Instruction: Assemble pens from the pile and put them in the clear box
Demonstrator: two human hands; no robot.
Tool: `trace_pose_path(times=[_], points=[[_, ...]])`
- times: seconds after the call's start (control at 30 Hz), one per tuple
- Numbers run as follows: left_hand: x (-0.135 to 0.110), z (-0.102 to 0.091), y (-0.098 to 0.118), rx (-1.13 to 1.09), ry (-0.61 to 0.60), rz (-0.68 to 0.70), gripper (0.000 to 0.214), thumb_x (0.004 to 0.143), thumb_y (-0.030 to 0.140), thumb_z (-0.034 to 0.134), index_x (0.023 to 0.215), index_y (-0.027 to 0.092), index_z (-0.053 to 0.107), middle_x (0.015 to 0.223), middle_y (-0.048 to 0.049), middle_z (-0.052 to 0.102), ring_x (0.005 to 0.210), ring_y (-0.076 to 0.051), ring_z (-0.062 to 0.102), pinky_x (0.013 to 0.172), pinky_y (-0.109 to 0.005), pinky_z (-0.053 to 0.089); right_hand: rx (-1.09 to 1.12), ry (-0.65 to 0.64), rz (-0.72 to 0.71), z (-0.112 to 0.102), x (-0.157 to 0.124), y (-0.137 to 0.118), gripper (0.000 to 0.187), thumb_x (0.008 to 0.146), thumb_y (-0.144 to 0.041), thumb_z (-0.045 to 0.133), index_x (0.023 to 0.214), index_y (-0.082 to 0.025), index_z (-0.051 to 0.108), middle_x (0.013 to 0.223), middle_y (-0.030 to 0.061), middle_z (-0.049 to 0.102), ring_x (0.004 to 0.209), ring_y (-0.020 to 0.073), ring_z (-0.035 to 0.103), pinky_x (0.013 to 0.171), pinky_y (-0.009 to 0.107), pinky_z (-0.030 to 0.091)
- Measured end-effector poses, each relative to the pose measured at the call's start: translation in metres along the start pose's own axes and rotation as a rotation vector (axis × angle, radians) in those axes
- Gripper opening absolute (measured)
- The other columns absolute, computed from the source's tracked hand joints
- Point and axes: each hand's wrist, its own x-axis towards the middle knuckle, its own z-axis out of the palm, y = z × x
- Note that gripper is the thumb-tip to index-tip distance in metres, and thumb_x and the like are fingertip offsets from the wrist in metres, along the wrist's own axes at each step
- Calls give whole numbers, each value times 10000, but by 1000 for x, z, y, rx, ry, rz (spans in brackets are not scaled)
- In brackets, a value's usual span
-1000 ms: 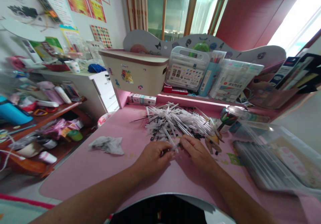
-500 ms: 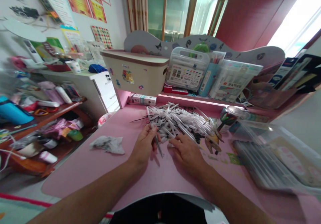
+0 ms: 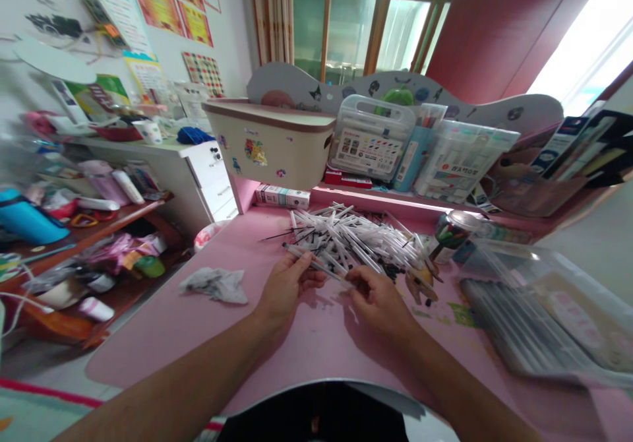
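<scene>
A thin greyish pen (image 3: 320,268) lies slantwise between my two hands above the pink desk. My left hand (image 3: 287,285) pinches it between thumb and fingers near its upper left end. At its lower right end, the fingertips of my right hand (image 3: 374,294) close around it, partly hiding that tip. Just beyond my hands spreads a heap of white pen tubes (image 3: 356,231), with black caps or ends mixed among them. A crumpled white tissue (image 3: 215,285) with dark stains rests left of my left hand.
At the right lies an open clear plastic box (image 3: 524,323) with a row of grey pens. A can (image 3: 455,227) stands behind a small brown figure (image 3: 422,282). A beige bin (image 3: 277,145) and marker cases (image 3: 370,142) line the back shelf. The desk's curved edge faces me.
The pen has turned from steeply pointing down at the desk to lying nearly level. My right hand has come to its lower end and closed on it.
</scene>
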Motion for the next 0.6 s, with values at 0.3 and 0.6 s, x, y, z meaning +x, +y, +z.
trace_pose_path(times=[0.3,0.6], points=[[-1,2,-1,-2,0,1,174,799,290,719,836,157,613,710,2,698,561,-102,670,532,-179,549,261,-69,63,-13,-2,-13,133,802,-136,499,878,-191,594,747,-11,585,638,121,519,578,239,373],[-3,1,0,12,-82,-79,248,747,332,797,852,162,650,867,-36,760,729,-133,723,552,-160,548,590,-66,206,-4,3,1,91,876,-282,549,908,-197,558,652,-53,531,576,104,497,538,222,375]])
